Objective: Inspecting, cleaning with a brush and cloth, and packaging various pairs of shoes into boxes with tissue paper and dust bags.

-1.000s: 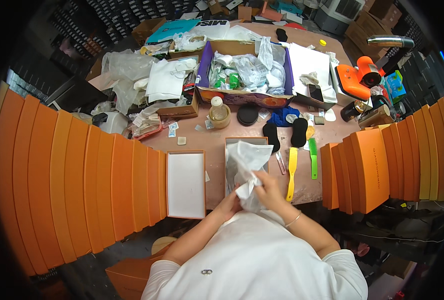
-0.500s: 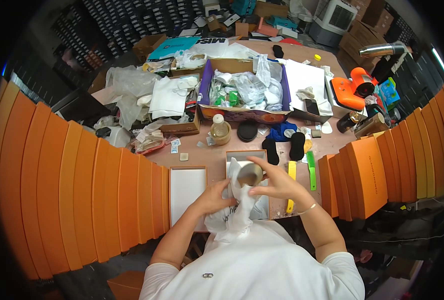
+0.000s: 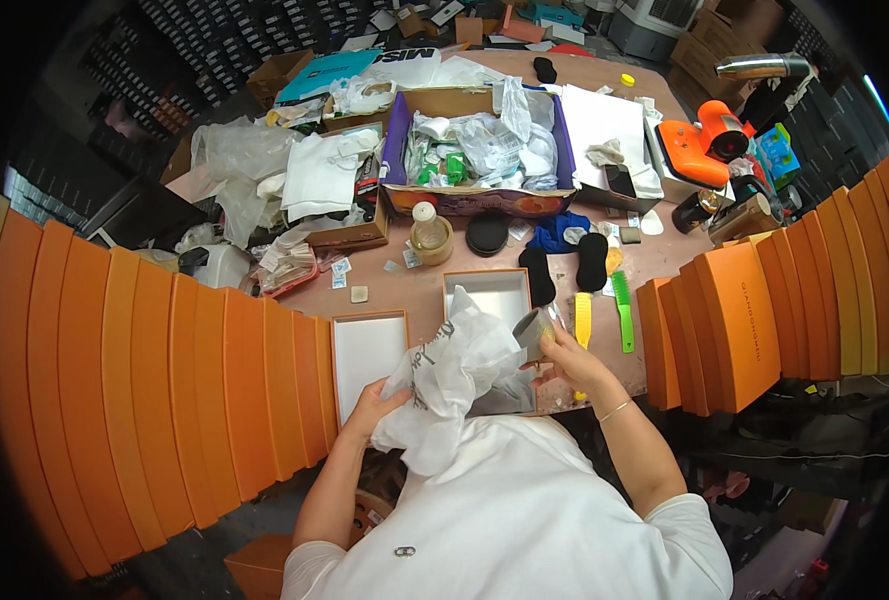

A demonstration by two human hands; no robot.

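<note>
My left hand (image 3: 374,408) grips a crumpled white dust bag (image 3: 444,385) with dark lettering, by its left side. My right hand (image 3: 566,362) holds a grey-beige curved object (image 3: 532,334) at the bag's right. It has a smooth rounded end and looks like part of a shoe, but its full shape does not show. Beneath both hands lies an open orange-edged shoe box (image 3: 509,290), white inside, with greyish wrapping (image 3: 504,397) at its near end. Left of it sits the shallow white-lined box lid (image 3: 368,345).
Rows of orange boxes flank me at left (image 3: 199,380) and right (image 3: 739,310). Beyond lie a purple carton (image 3: 479,203) of plastic wrappings, a bottle (image 3: 427,228), a black round tin (image 3: 486,235), black pads (image 3: 591,262), yellow (image 3: 582,318) and green (image 3: 621,310) brushes, and an orange device (image 3: 691,160).
My hands have moved apart. The grey-beige object has shifted right, away from the white bag, which now spreads out in my left hand. The view has tilted slightly.
</note>
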